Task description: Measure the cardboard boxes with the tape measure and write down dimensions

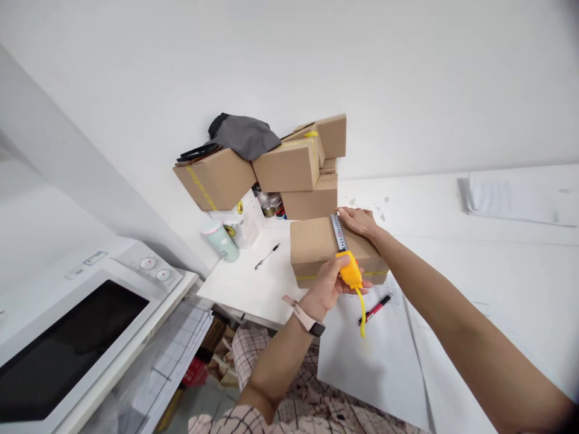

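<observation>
My left hand (329, 282), with a pink-banded watch on its wrist, is closed around a yellow tape measure (350, 271) at the near edge of a closed cardboard box (312, 241). A yellow wrist strap hangs from the case. The pulled-out metal blade (338, 232) lies across the top of the box to its far edge. There my right hand (359, 222) rests on the box top, its fingertips pinching the blade's end; the exact grip is partly hidden.
More cardboard boxes (289, 167) are stacked behind, with a grey cloth (246, 135) on top. Left of them stands a mint bottle (221, 241). A black-and-white pen (267, 256), a red pen (375, 309) and paper (371, 361) lie on the white table. A microwave (90, 325) is at left.
</observation>
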A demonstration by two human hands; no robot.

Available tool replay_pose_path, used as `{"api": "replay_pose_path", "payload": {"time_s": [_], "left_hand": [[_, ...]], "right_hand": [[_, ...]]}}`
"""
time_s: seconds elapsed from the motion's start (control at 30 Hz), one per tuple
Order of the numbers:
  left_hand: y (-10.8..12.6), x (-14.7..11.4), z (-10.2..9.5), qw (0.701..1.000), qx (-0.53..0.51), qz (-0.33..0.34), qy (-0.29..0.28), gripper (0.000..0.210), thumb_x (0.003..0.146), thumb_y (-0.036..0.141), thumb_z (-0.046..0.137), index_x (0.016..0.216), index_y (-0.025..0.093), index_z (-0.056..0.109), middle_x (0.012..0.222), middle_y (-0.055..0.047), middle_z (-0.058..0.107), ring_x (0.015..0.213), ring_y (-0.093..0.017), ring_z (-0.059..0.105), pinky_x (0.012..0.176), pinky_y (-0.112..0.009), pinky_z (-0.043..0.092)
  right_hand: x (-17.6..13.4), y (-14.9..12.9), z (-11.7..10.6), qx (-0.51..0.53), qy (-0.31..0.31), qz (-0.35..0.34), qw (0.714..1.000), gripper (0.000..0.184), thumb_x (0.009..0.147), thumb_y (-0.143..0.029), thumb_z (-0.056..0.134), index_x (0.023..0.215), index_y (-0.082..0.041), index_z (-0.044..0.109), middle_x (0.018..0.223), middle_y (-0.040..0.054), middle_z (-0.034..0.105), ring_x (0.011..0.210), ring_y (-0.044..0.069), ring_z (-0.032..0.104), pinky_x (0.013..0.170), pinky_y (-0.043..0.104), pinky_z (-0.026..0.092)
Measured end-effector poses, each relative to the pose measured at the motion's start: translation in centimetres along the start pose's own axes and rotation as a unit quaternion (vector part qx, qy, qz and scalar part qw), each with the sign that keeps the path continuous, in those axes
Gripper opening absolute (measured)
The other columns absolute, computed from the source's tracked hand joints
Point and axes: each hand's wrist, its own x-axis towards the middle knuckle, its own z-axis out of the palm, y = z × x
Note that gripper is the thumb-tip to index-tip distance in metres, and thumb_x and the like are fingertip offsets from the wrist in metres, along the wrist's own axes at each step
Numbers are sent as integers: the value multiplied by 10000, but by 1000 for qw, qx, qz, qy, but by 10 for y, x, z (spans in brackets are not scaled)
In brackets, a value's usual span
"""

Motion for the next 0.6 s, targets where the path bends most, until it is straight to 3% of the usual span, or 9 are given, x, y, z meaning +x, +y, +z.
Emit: {"api": "replay_pose_path", "payload": {"time_s": [0.1,0.27,0.6], "left_hand": [[0,0,3,1000,6,-3,6,676,593,640,845,991,138,628,877,-65,695,646,-224,724,646,-380,617],[2,2,6,1000,11,-4,14,701,573,672,847,966,135,627,885,-66,678,642,-217,722,704,-424,635],[-16,-17,17,1000,0,2,19,662,642,606,856,1035,163,561,910,-44,646,731,-229,744,638,-354,638]], "right_hand": [[1,1,0,21,-2,-9,1000,665,1040,-553,124,1401,-351,645,1467,36,634,1397,322,498,1197,579,226],[3,1,4,3,-5,-7,1000,682,1041,-539,157,1275,-292,748,1405,89,674,1354,345,534,1185,592,234],[-1,-4,3,-8,-14,-32,999,679,1035,-559,161,1279,-294,736,1375,105,690,1326,359,546,1138,580,279]]}}
